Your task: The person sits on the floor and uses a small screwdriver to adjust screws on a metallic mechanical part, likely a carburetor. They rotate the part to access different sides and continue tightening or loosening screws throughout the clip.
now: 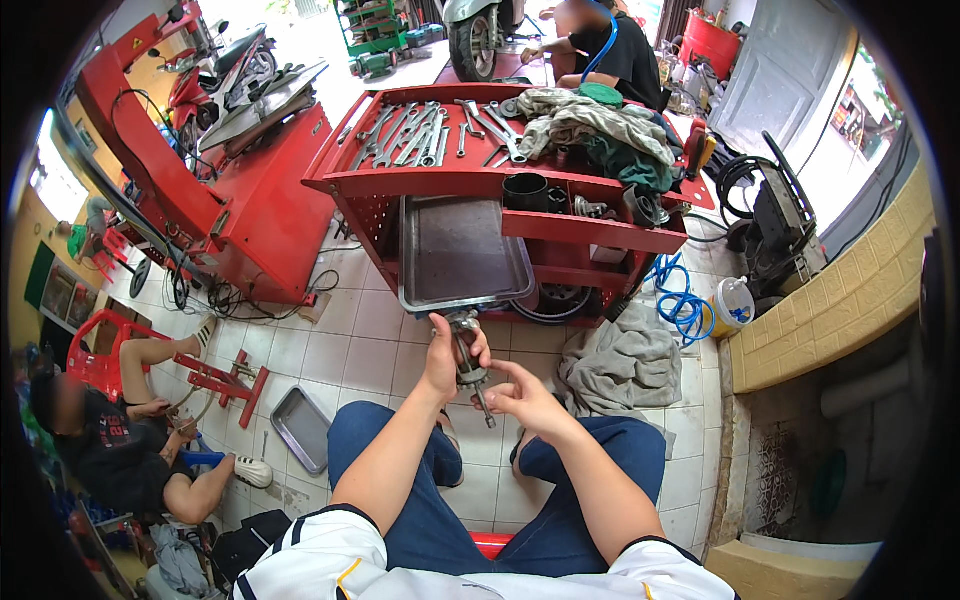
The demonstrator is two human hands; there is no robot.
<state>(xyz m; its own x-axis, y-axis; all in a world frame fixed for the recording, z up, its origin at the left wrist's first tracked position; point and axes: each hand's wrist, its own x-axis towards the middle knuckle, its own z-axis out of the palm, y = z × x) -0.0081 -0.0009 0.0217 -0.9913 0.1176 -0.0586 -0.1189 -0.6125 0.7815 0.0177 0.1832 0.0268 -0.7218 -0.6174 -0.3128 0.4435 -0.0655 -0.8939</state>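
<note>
My left hand is closed around a metal gear puller, a greyish tool with jaws at its upper end and a long screw rod pointing down toward me. On the right side of the tool, my right hand has its thumb and index finger at the rod and collar; the other fingers are curled. Just beyond my hands, a dark metal tray juts out from the red tool cart. The palm of my left hand hides part of the puller.
Wrenches and rags lie on the cart. A grey cloth, blue hose and white bucket are right. At left are a small tray, a red stand and a seated person. Another person crouches behind.
</note>
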